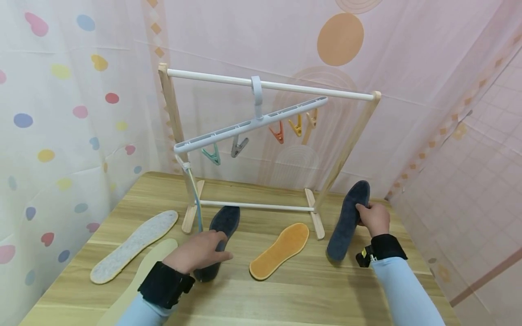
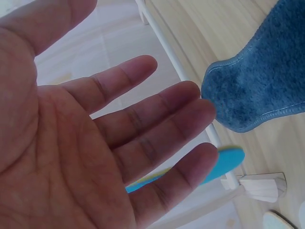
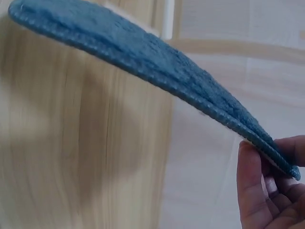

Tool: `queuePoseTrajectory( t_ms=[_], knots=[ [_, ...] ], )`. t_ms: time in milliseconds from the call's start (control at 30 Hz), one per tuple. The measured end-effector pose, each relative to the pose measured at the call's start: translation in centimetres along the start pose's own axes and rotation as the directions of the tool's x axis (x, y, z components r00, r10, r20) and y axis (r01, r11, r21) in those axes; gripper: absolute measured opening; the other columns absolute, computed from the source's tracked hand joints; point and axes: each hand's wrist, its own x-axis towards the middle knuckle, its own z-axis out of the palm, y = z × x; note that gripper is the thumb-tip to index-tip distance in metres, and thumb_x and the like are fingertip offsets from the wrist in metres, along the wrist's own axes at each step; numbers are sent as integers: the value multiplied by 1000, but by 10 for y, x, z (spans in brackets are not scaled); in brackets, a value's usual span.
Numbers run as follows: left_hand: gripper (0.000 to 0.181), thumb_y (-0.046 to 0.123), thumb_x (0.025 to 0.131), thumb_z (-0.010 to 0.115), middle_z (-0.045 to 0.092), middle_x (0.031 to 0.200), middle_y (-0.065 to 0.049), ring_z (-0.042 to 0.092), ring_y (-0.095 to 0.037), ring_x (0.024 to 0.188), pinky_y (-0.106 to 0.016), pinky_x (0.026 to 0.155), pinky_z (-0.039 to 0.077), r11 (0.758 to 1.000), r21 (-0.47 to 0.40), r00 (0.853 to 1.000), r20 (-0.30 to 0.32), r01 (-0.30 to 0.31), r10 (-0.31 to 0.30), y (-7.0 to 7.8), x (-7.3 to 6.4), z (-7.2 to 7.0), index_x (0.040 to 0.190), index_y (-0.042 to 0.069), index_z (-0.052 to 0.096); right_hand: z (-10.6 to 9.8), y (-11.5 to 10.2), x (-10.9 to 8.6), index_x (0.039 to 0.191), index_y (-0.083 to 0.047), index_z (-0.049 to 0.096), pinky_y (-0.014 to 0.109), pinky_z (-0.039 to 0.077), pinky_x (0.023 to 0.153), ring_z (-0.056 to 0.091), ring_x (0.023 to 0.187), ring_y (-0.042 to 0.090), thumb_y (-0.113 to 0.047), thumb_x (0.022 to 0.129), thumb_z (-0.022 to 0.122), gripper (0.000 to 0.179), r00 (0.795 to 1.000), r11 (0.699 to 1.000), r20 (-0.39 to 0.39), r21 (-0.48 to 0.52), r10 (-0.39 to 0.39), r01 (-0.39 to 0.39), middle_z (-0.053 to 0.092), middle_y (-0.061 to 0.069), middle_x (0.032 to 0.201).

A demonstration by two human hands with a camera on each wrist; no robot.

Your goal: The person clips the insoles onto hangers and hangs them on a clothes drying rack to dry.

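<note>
At the right of the head view, my right hand (image 1: 374,218) pinches a dark blue fuzzy insole (image 1: 346,222) near its upper end, thumb on its face. The right wrist view shows this insole (image 3: 143,57) from its stitched edge, tilted over the table. My left hand (image 1: 200,251), fingers spread and holding nothing, is over a second dark blue insole (image 1: 225,222) that lies on the table. In the left wrist view the palm of the left hand (image 2: 114,124) faces the camera, fingertips overlapping the end of the dark blue insole (image 2: 267,71).
A wooden rack (image 1: 346,145) carries a pale hanger (image 1: 228,132) with several clips. A thin blue insole (image 1: 196,199) hangs from its left end. An orange insole (image 1: 281,251), a grey insole (image 1: 134,246) and a pale yellow insole (image 1: 151,267) lie on the table (image 1: 293,294).
</note>
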Motion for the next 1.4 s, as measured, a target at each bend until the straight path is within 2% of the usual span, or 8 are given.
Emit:
queuePoseTrajectory(
  t_ms=[200, 400, 700, 933, 1133, 1400],
  knots=[
    [49, 36, 89, 74, 64, 115, -16, 60, -37, 108, -52, 90, 48, 1000, -19, 1000, -11, 4, -4, 5, -2, -4, 121, 1, 64, 3, -4, -13, 104, 10, 68, 26, 52, 56, 69, 61, 20, -22, 99, 56, 35, 998, 997, -68, 76, -19, 25, 69, 19, 79],
    [52, 37, 91, 72, 63, 119, -18, 60, -35, 110, -50, 89, 49, 999, -20, 999, -24, 35, -35, 8, -3, -7, 127, 1, 61, 8, -12, -25, 97, 8, 71, 27, 50, 54, 69, 61, 24, -22, 98, 58, 33, 992, 993, -122, 109, -40, 53, 68, 14, 72],
    [54, 38, 93, 69, 62, 123, -21, 60, -38, 112, -52, 92, 48, 1000, 2, 997, -69, 29, -29, 14, -5, -15, 130, 1, 59, 26, -23, -43, 91, 4, 71, 29, 50, 54, 65, 54, 17, -26, 97, 61, 32, 989, 984, -135, 159, -58, 80, 68, 13, 73],
    [54, 40, 93, 68, 63, 124, -19, 62, -34, 109, -50, 89, 50, 1000, 13, 995, -101, 23, -22, 19, -8, -20, 131, 2, 58, 41, -43, -64, 98, 3, 71, 27, 52, 56, 65, 58, 19, -26, 98, 61, 31, 991, 961, -107, 255, -81, 106, 68, 15, 79],
    [55, 37, 94, 67, 59, 130, -23, 59, -38, 114, -53, 93, 47, 1000, 21, 988, -153, 12, -9, 24, -7, -24, 134, 1, 56, 56, -61, -78, 93, 1, 70, 27, 52, 55, 66, 62, 27, -23, 99, 62, 26, 980, 946, -105, 262, -171, 193, 66, 13, 76],
    [54, 37, 96, 65, 57, 132, -23, 58, -39, 116, -53, 94, 47, 999, 40, 970, -242, 9, 1, 30, -7, -31, 134, 0, 55, 73, -79, -89, 82, -2, 67, 29, 47, 50, 56, 52, 13, -20, 96, 67, 23, 936, 918, -139, 193, -323, 346, 65, 9, 72]
  ],
)
